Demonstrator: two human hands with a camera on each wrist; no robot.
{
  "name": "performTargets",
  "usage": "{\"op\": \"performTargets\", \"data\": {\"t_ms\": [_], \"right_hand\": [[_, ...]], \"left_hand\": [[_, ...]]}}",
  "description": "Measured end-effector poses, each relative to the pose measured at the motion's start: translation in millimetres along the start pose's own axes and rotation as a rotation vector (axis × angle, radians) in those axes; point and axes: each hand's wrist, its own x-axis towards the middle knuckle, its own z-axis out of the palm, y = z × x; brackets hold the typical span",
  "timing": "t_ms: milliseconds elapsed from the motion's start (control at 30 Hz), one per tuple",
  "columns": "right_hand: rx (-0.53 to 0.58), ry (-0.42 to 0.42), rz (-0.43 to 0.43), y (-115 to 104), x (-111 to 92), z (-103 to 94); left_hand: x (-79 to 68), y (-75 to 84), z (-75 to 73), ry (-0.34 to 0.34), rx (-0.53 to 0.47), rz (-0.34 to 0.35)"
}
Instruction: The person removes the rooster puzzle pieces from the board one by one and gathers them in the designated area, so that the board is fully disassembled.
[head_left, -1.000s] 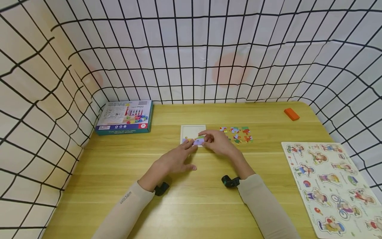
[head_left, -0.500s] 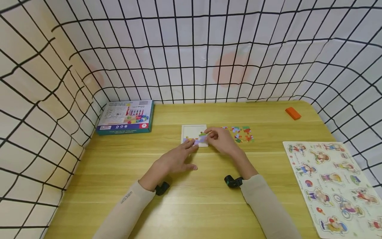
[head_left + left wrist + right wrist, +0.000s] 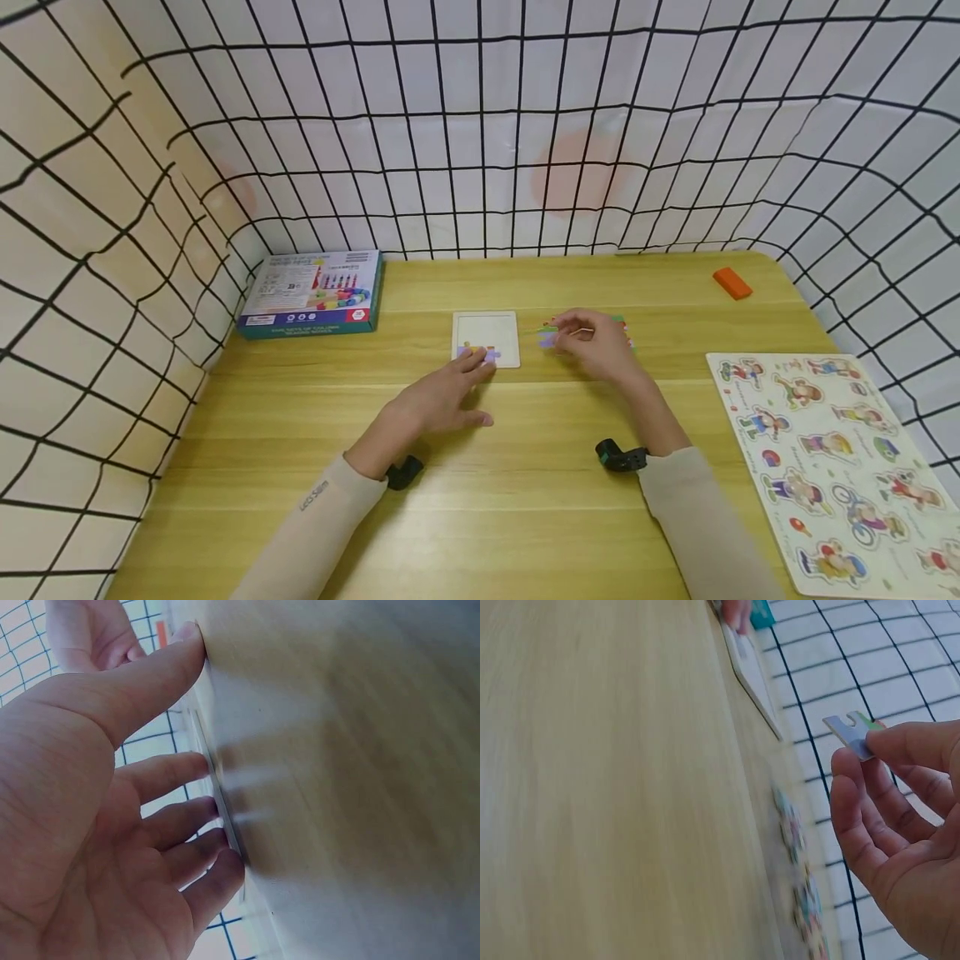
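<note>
A white square puzzle tray (image 3: 498, 327) lies at the middle of the table, with joined purple and orange puzzle pieces (image 3: 471, 352) along its lower left edge. My left hand (image 3: 435, 402) rests its straight fingertips on that lower edge, partly covering those pieces; the left wrist view shows the fingers spread and the thumb apart. To the right of the tray, my right hand (image 3: 600, 348) pinches a purple and green puzzle piece (image 3: 849, 737) between thumb and fingers, raised off the table. Loose puzzle pieces (image 3: 808, 907) lie beneath it, mostly hidden by the hand in the head view.
A flat boxed toy set (image 3: 311, 293) lies at the back left. An orange block (image 3: 732, 283) is at the back right. Along the right side lies a large board of printed figures (image 3: 817, 467). Black grid netting over white walls surrounds the table.
My right hand has lifted the puzzle piece off the tray's lower right area and carried it right, over the loose pieces. My left hand has stayed on the tray.
</note>
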Motion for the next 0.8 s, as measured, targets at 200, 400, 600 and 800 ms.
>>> {"op": "performTargets", "data": {"t_ms": [200,400,600,800], "right_hand": [[0.037,0.021,0.070,7.0,-10.0,-23.7],[0.045,0.008,0.118,16.8,-19.7,-50.0],[-0.103,-0.033,0.132,22.8,-29.3,-75.2],[-0.116,-0.084,0.156,26.5,-33.7,-91.3]], "left_hand": [[0.6,-1.1,1.4,-0.002,0.000,-0.006],[1.8,-1.2,1.9,0.001,-0.003,-0.014],[1.7,-1.2,2.5,0.000,0.000,-0.018],[0.9,-1.0,1.3,0.001,0.001,-0.015]]}}
